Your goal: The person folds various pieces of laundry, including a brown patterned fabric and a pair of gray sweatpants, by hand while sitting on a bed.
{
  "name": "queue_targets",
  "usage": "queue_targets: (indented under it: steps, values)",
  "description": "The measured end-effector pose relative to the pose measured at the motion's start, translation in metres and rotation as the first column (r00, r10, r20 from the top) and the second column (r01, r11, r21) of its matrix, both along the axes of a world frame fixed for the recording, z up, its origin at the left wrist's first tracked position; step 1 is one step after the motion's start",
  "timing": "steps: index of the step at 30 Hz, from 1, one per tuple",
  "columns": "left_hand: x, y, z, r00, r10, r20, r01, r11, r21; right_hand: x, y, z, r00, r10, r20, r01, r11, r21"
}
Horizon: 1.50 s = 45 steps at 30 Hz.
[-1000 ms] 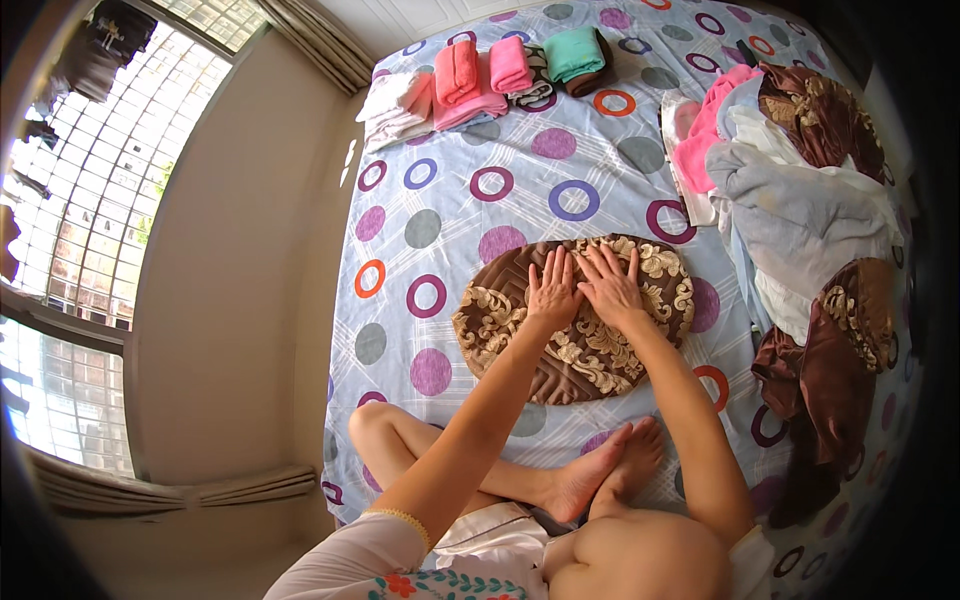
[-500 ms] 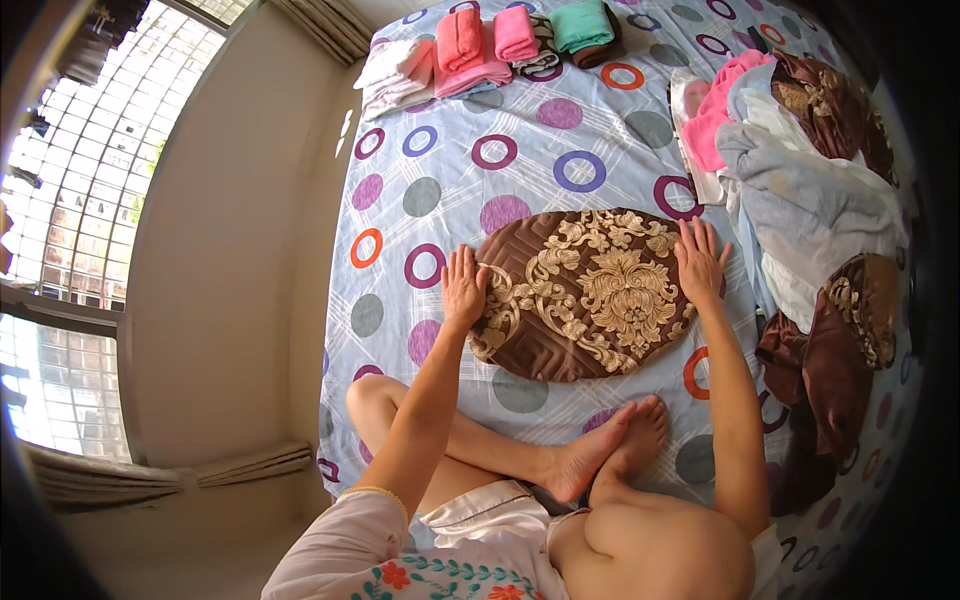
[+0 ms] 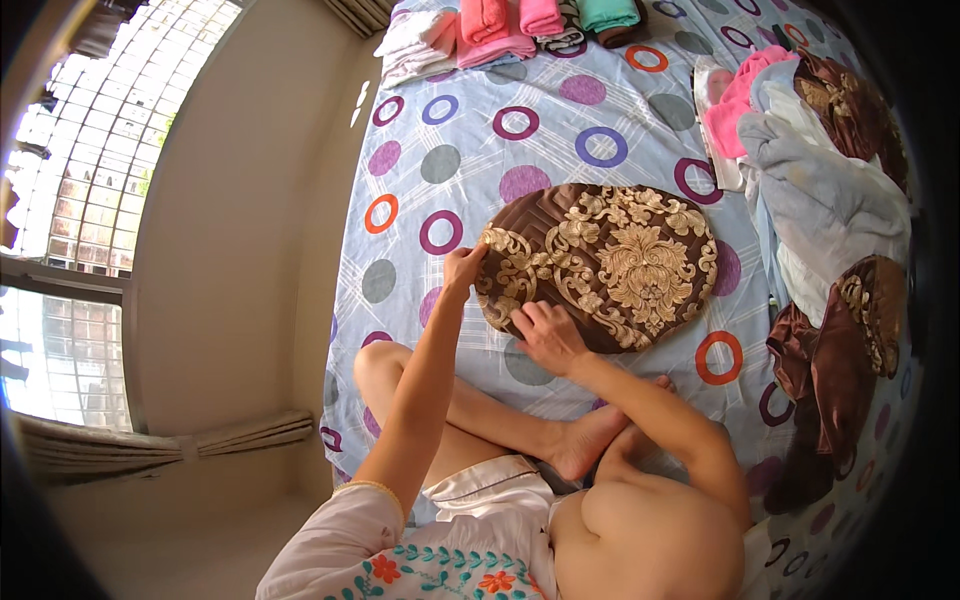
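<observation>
Stretching right from the left hand (image 3: 463, 270) — which pinches its end — the long brown cloth (image 3: 610, 262) lies in from the bed's (image 3: 415, 150) left edge. The half-curled right hand (image 3: 550, 338) touches its near side.

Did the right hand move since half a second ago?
Yes, leftward and lower in the picture. The right hand was beyond the orange ring beside the brown cover; now it is left of that ring.
</observation>
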<state>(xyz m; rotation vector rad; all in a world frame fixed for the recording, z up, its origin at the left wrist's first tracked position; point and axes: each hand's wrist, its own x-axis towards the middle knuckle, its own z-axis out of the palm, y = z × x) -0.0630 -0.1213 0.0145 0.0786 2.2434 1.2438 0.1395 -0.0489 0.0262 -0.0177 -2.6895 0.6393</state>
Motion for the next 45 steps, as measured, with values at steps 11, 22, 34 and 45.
queue_targets:
  steps: [11,22,34,45]
  values:
    - [0.002,0.009,0.000,0.984,0.074,0.162,-0.132,0.913,0.385,-0.017,-0.008,-0.005,0.999,0.012,-0.036,-0.009,0.998,0.069]
    - [-0.002,0.019,-0.014,0.960,0.146,0.238,-0.212,0.935,0.284,0.010,-0.023,-0.017,0.983,0.014,0.182,-0.059,0.967,0.246]
    - [0.094,0.029,0.018,0.376,-0.556,-0.741,0.277,0.831,-0.483,0.008,0.026,-0.003,0.983,-0.024,0.181,0.027,1.000,-0.016]
    - [0.119,-0.014,-0.002,0.449,-0.631,-0.632,0.295,0.773,-0.562,0.074,0.085,-0.008,0.866,-0.384,0.320,0.347,0.923,0.169]
